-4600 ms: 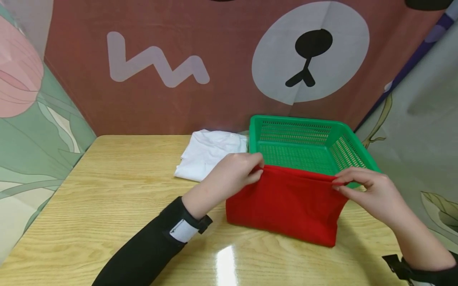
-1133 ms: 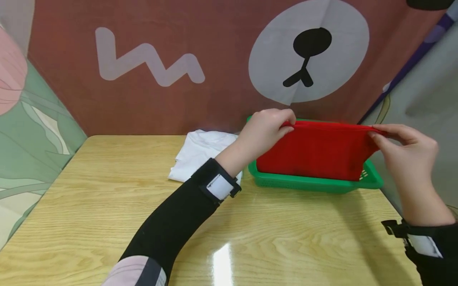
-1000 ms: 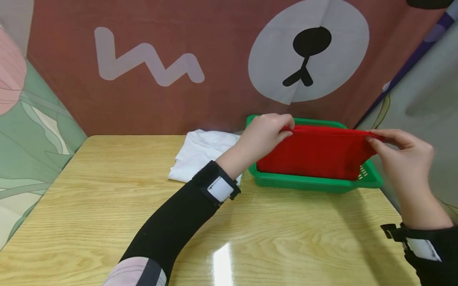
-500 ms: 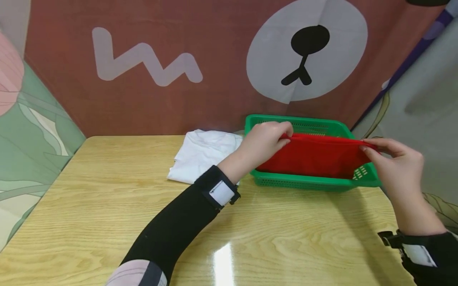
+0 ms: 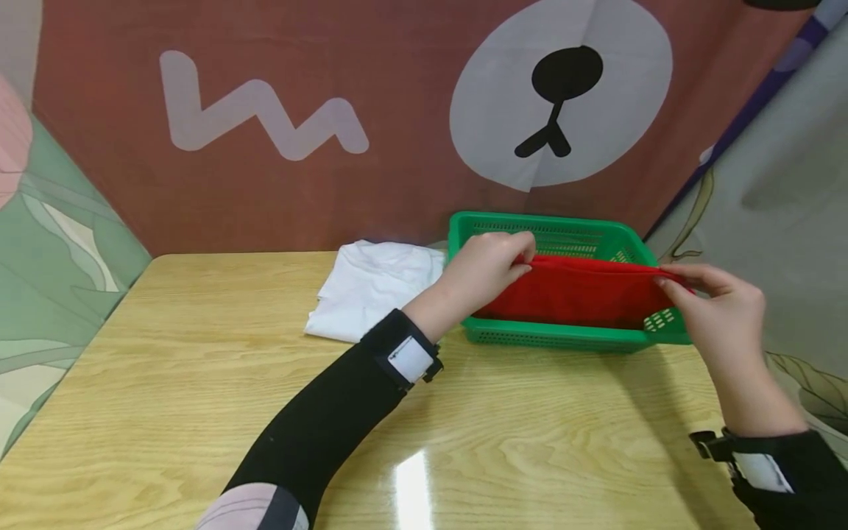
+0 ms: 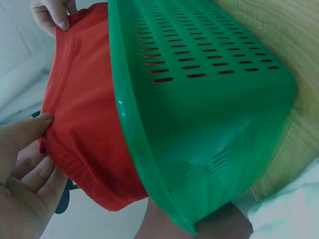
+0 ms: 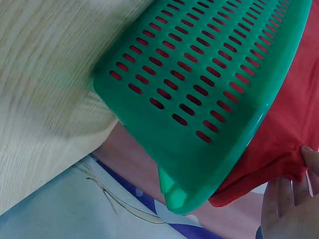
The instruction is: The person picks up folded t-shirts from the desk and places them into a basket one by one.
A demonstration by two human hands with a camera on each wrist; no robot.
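Observation:
A folded red garment (image 5: 583,294) with a stitched hem stands on edge inside the green plastic basket (image 5: 556,337), its top edge above the front rim. My left hand (image 5: 480,272) pinches the top left corner of the garment; in the left wrist view the thumb of that hand (image 6: 25,174) presses on the cloth against the fingers. At the opposite corner my right hand (image 5: 722,313) pinches the cloth between thumb and fingers. In the right wrist view, red cloth shows through the slots of the basket (image 7: 164,94). The garment's lower edge is hidden behind the front wall.
A folded white cloth (image 5: 374,287) lies on the wooden table (image 5: 218,353), left of the basket and partly behind my left forearm. A brown curtain with a bear print (image 5: 397,199) hangs directly behind the table. Pale fabric (image 5: 795,243) hangs along the right side.
Both hands have carried the red garment from the table in front of the basket, up over its front rim, then lowered it into the basket. The white cloth stays put.

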